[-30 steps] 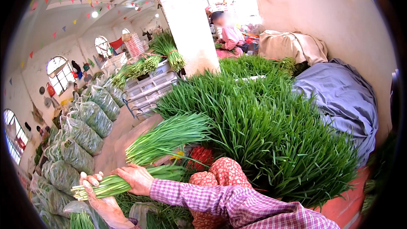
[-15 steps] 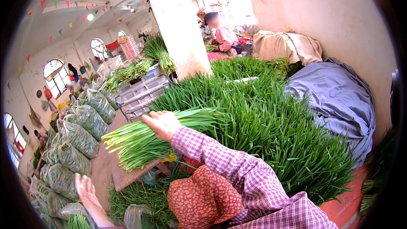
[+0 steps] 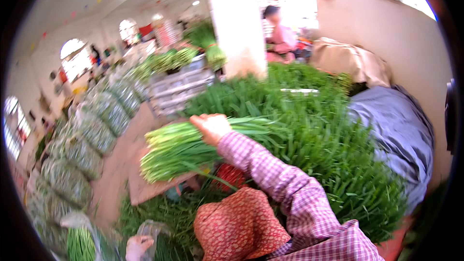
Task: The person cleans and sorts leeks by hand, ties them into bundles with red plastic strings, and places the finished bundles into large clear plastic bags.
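Two hands are in play, and yours sit far apart. Your right hand (image 3: 211, 128) is clamped around a thick bunch of green chives (image 3: 193, 146), gripping it near its middle, out in front of you and above a brown board (image 3: 145, 188). The bunch lies almost level, its long axis running left to right: the pale cut stems point left and slightly near, the leafy tips trail right and merge into the big heap of loose chives (image 3: 314, 140) on your right. Your left hand (image 3: 137, 246) is low at the near left edge, touching a clear plastic bag (image 3: 153, 229); whether it is closed on the bag you cannot tell, since blur hides the fingers. The stem end of the bunch is the end nearer that left hand, though well apart from it. Bagged bundles (image 3: 92, 135) line the left side, and grey crates (image 3: 179, 89) stand farther back.
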{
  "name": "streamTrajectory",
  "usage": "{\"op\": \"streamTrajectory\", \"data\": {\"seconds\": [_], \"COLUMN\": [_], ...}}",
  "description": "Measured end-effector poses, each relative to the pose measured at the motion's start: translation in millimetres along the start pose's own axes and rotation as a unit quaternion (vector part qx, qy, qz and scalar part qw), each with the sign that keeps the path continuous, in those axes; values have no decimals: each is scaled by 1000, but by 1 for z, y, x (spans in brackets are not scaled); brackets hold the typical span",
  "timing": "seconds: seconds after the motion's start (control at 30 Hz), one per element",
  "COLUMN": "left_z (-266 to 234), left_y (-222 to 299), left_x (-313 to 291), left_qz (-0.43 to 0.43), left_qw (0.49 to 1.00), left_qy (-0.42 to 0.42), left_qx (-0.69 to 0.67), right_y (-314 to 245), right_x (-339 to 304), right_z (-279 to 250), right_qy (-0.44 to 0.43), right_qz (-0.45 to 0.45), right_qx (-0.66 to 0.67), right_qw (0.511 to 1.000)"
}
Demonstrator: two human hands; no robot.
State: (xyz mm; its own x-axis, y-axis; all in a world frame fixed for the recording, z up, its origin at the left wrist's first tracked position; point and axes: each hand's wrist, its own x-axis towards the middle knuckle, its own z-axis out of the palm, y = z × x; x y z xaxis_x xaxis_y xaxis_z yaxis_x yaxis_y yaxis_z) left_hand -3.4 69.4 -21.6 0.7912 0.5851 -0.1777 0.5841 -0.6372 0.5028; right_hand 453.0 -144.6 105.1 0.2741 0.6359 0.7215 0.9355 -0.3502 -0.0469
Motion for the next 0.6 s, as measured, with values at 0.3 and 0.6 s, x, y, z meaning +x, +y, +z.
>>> {"op": "streamTrajectory", "data": {"seconds": [0.3,0.6], "left_z": [6,-17], "left_y": [23,53], "left_x": [14,40], "left_qz": [28,94], "left_qw": [996,951], "left_qy": [90,259], "left_qx": [-1,143], "right_y": [-15,-40], "right_x": [39,61], "right_z": [44,121], "right_qy": [-127,-210], "right_qz": [1,-28], "right_qx": [-18,0], "right_qw": [992,977]}}
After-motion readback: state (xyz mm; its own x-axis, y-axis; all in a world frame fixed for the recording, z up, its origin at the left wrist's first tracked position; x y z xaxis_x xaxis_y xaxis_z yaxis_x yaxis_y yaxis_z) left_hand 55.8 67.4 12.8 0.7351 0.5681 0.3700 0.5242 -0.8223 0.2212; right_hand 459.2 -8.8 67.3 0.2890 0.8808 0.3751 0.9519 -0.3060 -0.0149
